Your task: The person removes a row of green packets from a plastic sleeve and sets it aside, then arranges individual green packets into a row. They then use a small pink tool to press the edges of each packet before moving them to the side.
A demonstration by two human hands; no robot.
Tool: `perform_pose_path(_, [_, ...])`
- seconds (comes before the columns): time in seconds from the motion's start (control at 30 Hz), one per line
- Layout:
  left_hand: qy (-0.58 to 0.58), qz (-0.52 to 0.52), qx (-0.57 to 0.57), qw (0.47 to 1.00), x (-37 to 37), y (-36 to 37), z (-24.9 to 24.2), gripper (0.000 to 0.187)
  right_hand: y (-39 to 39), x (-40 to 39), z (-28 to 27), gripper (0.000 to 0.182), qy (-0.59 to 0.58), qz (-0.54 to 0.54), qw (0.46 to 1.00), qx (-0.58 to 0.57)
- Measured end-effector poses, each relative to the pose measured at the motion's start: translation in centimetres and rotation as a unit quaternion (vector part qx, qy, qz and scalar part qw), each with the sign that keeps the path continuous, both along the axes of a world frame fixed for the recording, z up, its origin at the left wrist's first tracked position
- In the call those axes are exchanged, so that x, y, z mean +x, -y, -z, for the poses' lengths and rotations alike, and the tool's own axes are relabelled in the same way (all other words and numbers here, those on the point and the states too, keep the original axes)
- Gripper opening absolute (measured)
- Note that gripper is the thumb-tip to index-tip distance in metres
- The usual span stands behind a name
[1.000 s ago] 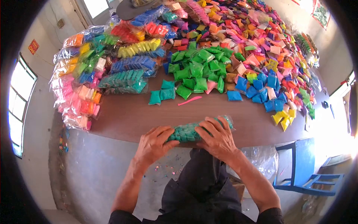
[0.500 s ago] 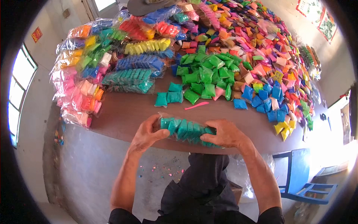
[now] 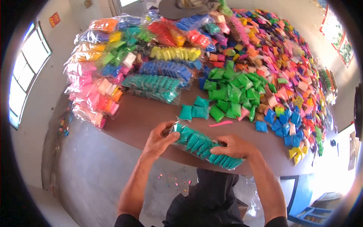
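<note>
Both hands hold one long clear bag of teal packets (image 3: 206, 145) above the near edge of the bench (image 3: 140, 117). The left hand (image 3: 160, 138) has its fingers closed on the upper left end of the bag, where the plastic is gathered; the right hand (image 3: 234, 146) lies over the lower right part, fingers wrapped down on the packets. One second ago the bag lay almost flat along the bench edge, pressed under both palms. Half a second ago it was lifted and held level between the hands. Now it is tilted, its left end higher and farther on the bench, its right end lower and hanging just past the edge toward the person. I judge from this that the pressing of the row is finished and that the hands now turn the full bag toward the left side. There, well apart from the hands, lies a filled teal bag (image 3: 153, 86) of the same kind, and beyond it a blue bag (image 3: 166, 69) and a yellow bag (image 3: 176, 53). Three loose teal packets (image 3: 193, 112) and a pink stick (image 3: 221, 123) lie on the bench just behind the held bag, with a heap of green packets (image 3: 230, 90) farther back.
</note>
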State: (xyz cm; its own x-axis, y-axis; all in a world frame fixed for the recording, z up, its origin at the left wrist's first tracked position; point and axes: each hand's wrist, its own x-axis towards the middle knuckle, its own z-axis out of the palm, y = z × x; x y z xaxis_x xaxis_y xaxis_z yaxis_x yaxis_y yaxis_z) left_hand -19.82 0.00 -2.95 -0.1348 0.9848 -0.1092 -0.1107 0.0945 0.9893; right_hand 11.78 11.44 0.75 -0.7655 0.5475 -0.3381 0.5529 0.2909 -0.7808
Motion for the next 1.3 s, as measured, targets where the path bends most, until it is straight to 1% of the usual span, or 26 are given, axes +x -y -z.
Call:
perform_pose_path(0.03, [0.001,-0.011,0.011,1.000,-0.4,-0.1,0.2,0.067,-0.2,-0.7,-0.1,0.053,-0.014,0.011,1.000,-0.025])
perform_pose_path(0.13, [0.100,-0.095,0.014,0.990,-1.4,-0.3,0.3,0.067,-1.2,-2.6,-0.5,0.054,-0.053,0.040,0.994,-0.085])
perform_pose_path(0.2, [0.079,-0.148,0.043,0.985,-2.6,-0.6,0.9,0.066,-2.4,-4.0,-0.5,0.057,-0.077,0.049,0.990,-0.108])
perform_pose_path(0.23, [0.067,-0.174,0.057,0.981,-3.3,-0.7,1.3,0.066,-3.1,-4.6,-1.2,0.058,-0.083,0.043,0.991,-0.092])
perform_pose_path(0.3, [0.070,-0.179,0.067,0.979,-5.1,-0.7,3.5,0.064,-4.6,-6.0,-3.1,0.059,-0.095,0.035,0.993,-0.062])
perform_pose_path(0.33, [0.071,-0.179,0.072,0.979,-5.5,-0.6,4.1,0.063,-5.2,-6.7,-3.8,0.058,-0.109,0.035,0.989,-0.088])
perform_pose_path(0.4, [0.086,-0.211,0.077,0.971,-5.6,-0.5,4.7,0.059,-6.5,-8.1,-4.8,0.058,-0.135,0.033,0.981,-0.137])
perform_pose_path(0.43, [0.092,-0.225,0.079,0.967,-5.6,-0.5,4.8,0.057,-7.3,-8.6,-4.8,0.055,-0.133,0.030,0.982,-0.129])
perform_pose_path(0.53, [-0.030,-0.232,0.084,0.969,-5.4,-0.4,5.5,0.056,-9.1,-9.2,-5.3,0.052,-0.132,0.063,0.982,-0.120])
perform_pose_path(0.63, [-0.027,-0.227,0.078,0.970,-4.8,-0.3,5.1,0.045,-12.4,-9.6,-5.2,0.051,-0.137,0.096,0.977,-0.129])
perform_pose_path(0.73, [0.003,-0.232,0.076,0.970,-4.9,-0.3,5.8,0.043,-15.1,-10.8,-7.1,0.052,-0.150,0.115,0.970,-0.153])
perform_pose_path(0.77, [-0.008,-0.229,0.069,0.971,-4.9,-0.3,5.8,0.044,-16.5,-11.4,-7.1,0.053,-0.149,0.105,0.971,-0.155])
perform_pose_path(0.87, [-0.032,-0.226,0.052,0.972,-4.9,-0.1,5.7,0.047,-18.6,-14.6,-9.1,0.051,-0.101,0.088,0.983,-0.126])
perform_pose_path(0.9, [-0.033,-0.228,0.048,0.972,-4.8,0.0,5.7,0.047,-18.9,-15.8,-9.7,0.051,-0.099,0.075,0.983,-0.132])
perform_pose_path(0.97, [-0.041,-0.228,0.037,0.972,-4.8,-0.1,5.2,0.049,-20.8,-18.0,-10.0,0.052,-0.076,0.044,0.992,-0.094])
perform_pose_path(1.0, [-0.042,-0.233,0.034,0.971,-4.8,-0.1,5.1,0.045,-21.7,-19.1,-10.0,0.052,-0.065,0.028,0.995,-0.076])
perform_pose_path(1.03, [-0.043,-0.236,0.029,0.970,-4.7,-0.1,5.0,0.042,-22.2,-20.2,-10.2,0.055,-0.065,0.031,0.993,-0.096])
perform_pose_path(1.13, [-0.041,-0.238,0.027,0.970,-4.7,-0.2,4.6,0.036,-24.8,-22.8,-9.6,0.061,-0.036,-0.002,0.999,0.015])
perform_pose_path(1.17, [-0.039,-0.237,0.029,0.970,-4.7,-0.2,4.5,0.035,-25.9,-23.5,-8.9,0.066,-0.040,-0.016,0.998,0.053])
perform_pose_path(1.27, [-0.053,-0.225,0.008,0.973,-4.8,-0.1,4.2,0.047,-26.9,-25.4,-8.3,0.069,-0.020,-0.024,0.998,0.061])
perform_pose_path(1.3, [-0.056,-0.225,0.006,0.973,-4.8,-0.1,4.0,0.047,-27.0,-26.0,-8.2,0.070,-0.009,-0.021,0.997,0.080])
